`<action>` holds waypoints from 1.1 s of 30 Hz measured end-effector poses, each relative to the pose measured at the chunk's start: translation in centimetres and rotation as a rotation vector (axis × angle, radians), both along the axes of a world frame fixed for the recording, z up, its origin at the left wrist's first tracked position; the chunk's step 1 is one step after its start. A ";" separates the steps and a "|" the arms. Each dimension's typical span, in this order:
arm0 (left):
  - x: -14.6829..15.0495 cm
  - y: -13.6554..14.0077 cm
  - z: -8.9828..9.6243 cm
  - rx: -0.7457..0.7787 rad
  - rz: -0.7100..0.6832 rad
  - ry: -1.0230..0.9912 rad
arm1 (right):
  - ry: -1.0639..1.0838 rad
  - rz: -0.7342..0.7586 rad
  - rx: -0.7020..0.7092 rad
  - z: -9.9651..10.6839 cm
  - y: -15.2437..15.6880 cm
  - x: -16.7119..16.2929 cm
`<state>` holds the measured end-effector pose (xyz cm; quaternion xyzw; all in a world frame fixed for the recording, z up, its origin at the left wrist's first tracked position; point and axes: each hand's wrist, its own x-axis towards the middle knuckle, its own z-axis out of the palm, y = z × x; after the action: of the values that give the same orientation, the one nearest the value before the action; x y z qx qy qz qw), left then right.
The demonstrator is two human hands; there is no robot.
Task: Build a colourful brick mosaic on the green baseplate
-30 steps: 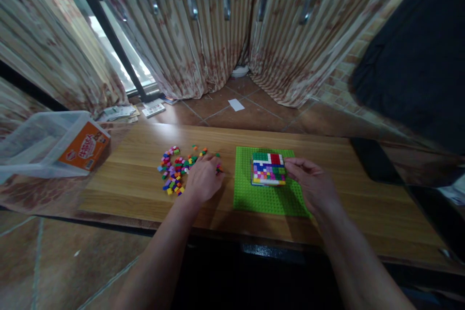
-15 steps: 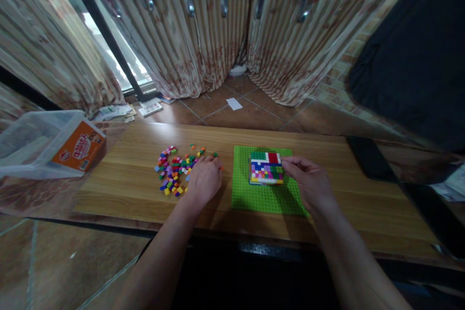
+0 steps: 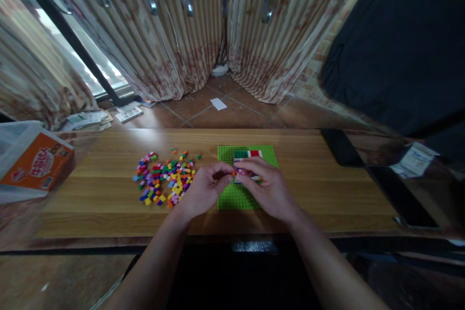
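Over the left part of the green baseplate [image 3: 240,201], the fingertips of my two hands meet at a small orange brick [image 3: 234,173]. My left hand [image 3: 205,189] pinches it from the left. From the right, the thumb and fingers of my right hand [image 3: 271,186] close in on the same brick. Beneath my right hand is a block built of coloured bricks [image 3: 255,153]; green, red and white show along its far edge, and the rest is mostly covered by my fingers. A pile of loose small bricks [image 3: 178,181] in many colours lies left of my left hand.
A clear plastic bin [image 3: 22,196] with an orange label stands off the table's left end. Two dark flat objects, one a black slab [image 3: 341,147] and another black slab [image 3: 401,196], lie to the right on the wooden table [image 3: 308,203]. Curtains [image 3: 163,58] hang beyond.
My left hand has moved right from the brick pile to the baseplate, now with an orange brick. My right hand has shifted from the block's right edge over its top. The view has turned slightly right.
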<state>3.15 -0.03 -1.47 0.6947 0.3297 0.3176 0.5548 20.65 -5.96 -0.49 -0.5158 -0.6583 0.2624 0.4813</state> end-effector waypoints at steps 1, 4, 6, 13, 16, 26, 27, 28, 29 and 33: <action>0.2 -0.1 -0.1 -0.048 -0.025 -0.044 | 0.013 0.019 -0.012 0.0 0.0 -0.2; 0.6 -0.4 -0.3 -0.161 -0.040 -0.145 | 0.084 0.022 -0.027 -0.1 0.0 -0.4; 0.8 -0.5 -0.3 -0.228 -0.018 -0.197 | 0.121 0.012 -0.014 -0.2 0.0 -0.3; 1.2 -0.7 0.0 -0.304 0.059 -0.173 | 0.197 -0.168 -0.063 -0.4 0.2 0.8; 1.0 -0.3 -0.2 -0.307 0.121 -0.134 | 0.295 -0.290 -0.116 -0.3 0.4 2.0; 0.6 0.4 -1.4 -0.307 0.196 -0.052 | 0.140 -0.154 -0.281 -0.6 0.2 4.8; 0.6 0.4 -1.4 -0.287 0.194 -0.034 | 0.144 -0.152 -0.305 -0.6 0.2 4.7; 0.7 0.4 -1.5 -0.270 0.194 -0.020 | 0.124 -0.146 -0.318 -0.6 0.1 4.7; 0.7 0.5 -1.5 -0.257 0.196 -0.009 | 0.083 -0.139 -0.320 -0.5 0.1 4.6; 0.8 0.4 -1.5 -0.231 0.207 0.017 | -0.131 -0.137 -0.269 -0.3 0.0 4.2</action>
<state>3.93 0.36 -2.94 0.5912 0.4388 0.3272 0.5924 24.82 -5.94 -0.79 -0.6352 -0.6105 0.2805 0.3809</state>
